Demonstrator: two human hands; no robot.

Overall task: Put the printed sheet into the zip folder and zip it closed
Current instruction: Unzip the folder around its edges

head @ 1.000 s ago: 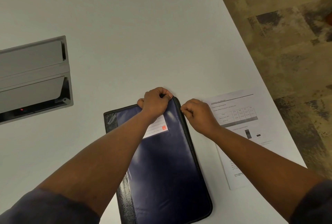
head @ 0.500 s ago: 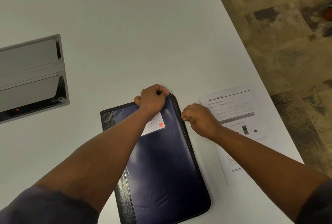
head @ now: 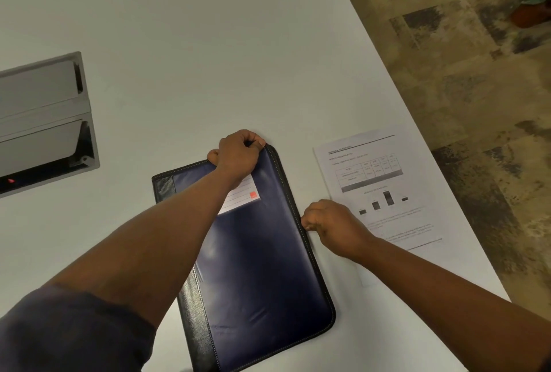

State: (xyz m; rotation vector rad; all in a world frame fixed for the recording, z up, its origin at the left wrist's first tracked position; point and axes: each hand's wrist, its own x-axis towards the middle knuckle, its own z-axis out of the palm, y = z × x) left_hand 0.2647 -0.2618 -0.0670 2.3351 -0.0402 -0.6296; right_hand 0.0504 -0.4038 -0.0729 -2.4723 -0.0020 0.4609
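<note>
Head view: your left hand [head: 237, 157] clamps the zip folder [head: 253, 252] at its twelve o'clock corner, your right hand [head: 328, 222] pinches at its three o'clock edge, puller hidden. The printed sheet [head: 375, 180] lies outside at three o'clock; yank hard and the zip could jam.

Zip pull hidden inside right hand [head: 334, 227]; sheet [head: 378, 186] text illegible.

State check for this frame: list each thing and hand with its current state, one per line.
zip folder: flat on table, cover down
printed sheet: outside folder, flat on table to its right
left hand: gripping the folder's far corner
right hand: fist pinched at the folder's right edge
table hatch: flaps open
</note>
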